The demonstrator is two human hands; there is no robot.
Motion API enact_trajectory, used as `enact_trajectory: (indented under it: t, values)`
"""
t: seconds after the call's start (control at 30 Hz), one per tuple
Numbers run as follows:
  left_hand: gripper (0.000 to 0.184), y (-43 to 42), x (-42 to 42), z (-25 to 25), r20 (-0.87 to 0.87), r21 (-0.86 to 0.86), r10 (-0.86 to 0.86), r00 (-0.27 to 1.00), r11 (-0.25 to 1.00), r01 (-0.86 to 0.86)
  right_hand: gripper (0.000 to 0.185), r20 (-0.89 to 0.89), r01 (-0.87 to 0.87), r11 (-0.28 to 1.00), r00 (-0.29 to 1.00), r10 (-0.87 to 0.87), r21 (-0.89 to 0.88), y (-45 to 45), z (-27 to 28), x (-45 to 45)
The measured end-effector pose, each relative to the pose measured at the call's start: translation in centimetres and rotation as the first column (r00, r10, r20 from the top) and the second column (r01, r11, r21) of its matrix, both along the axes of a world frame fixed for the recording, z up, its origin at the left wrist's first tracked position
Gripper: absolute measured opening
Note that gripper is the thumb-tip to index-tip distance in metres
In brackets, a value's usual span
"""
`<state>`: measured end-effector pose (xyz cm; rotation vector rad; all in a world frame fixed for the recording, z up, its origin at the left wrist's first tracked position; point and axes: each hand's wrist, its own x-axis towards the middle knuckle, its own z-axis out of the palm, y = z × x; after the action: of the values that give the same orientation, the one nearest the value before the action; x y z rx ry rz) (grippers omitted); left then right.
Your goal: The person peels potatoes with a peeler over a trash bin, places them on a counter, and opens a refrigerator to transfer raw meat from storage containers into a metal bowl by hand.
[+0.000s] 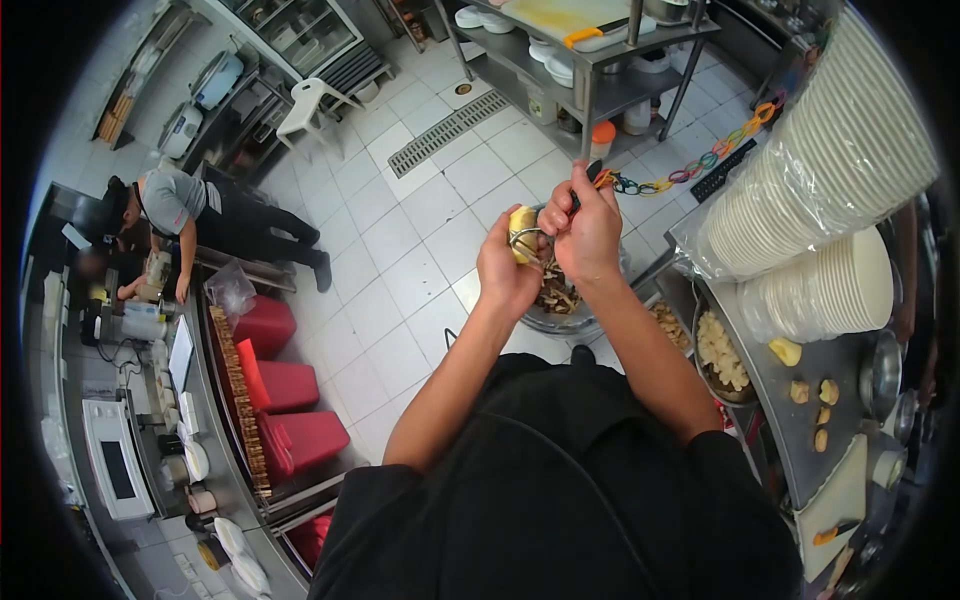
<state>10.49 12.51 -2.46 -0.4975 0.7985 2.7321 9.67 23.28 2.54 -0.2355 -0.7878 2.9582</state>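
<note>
My left hand [508, 262] is closed around a pale yellow potato [522, 235], its peeled flesh showing at the top. In my right hand [583, 225] is a peeler [575, 200] with a dark handle; its metal end lies against the potato. A chain of coloured links [690, 175] runs from the peeler's handle up to the right. Below both hands, a round container [560, 322] holds dark and pale peelings, partly hidden by my wrists.
To my right, a counter [790, 440] bears potato pieces [826, 392], a bowl of pale chunks [722, 350] and tall stacks of wrapped white containers [800, 170]. Red bins [300, 440] stand under the left counter. Another person [190, 210] bends over a worktop at far left.
</note>
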Motion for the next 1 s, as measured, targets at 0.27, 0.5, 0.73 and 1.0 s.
enact_trajectory:
  t: [0.27, 0.5, 0.73, 1.0]
  values:
    - [0.028, 0.3, 0.0, -0.3, 0.006, -0.010, 0.025, 1.000, 1.000, -0.025, 0.011, 0.042, 0.018, 0.999, 0.999, -0.019, 0.026, -0.4, -0.5, -0.4]
    - [0.026, -0.1, 0.0, -0.5, 0.018, 0.009, 0.072, 0.997, 0.997, -0.073, 0.016, 0.067, -0.014, 0.999, 0.998, 0.012, 0.031, -1.2, 0.1, -0.7]
    - [0.024, -0.3, 0.1, -0.6, 0.025, -0.015, 0.086, 0.996, 0.996, -0.085, 0.018, 0.147, -0.052, 0.998, 0.988, 0.047, 0.032, -1.2, -2.6, -3.1]
    - [0.027, -0.5, 2.0, 1.2, -0.005, -0.125, -0.066, 0.998, 0.990, 0.065, 0.014, 0.261, 0.180, 0.881, 0.912, -0.316, 0.438, 0.9, -11.1, -11.3]
